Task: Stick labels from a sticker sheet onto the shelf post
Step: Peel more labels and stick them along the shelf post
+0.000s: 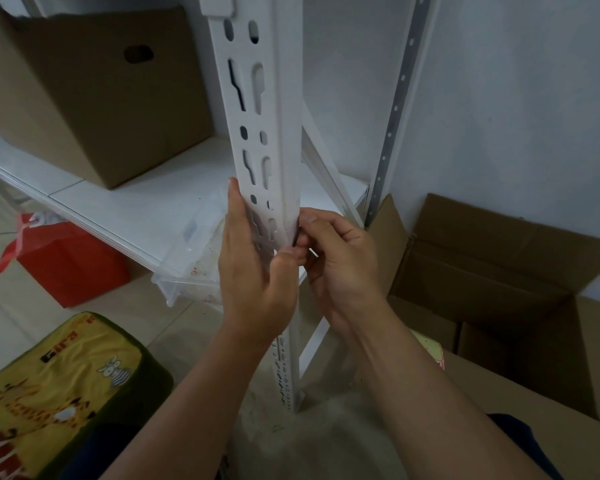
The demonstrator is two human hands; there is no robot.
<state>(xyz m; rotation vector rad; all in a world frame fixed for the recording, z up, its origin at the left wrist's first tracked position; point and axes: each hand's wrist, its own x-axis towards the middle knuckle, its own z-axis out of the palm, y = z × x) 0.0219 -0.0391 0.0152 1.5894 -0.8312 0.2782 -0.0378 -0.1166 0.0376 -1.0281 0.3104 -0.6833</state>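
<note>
The left hand (257,271) hid part of the shelf post (257,140); whatever the fingers (303,242) pinched was too small to tell.

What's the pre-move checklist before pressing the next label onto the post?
1. Shelf post in view and steady: ok, left hand lies against its front face.
2. Right hand at post edge: ok, fingertips pinch there.
3. Label in the pinch: cannot tell, too small.
4. Sticker sheet in view: not ok, none seen.
5. Label clear of the slots: cannot tell.
</note>
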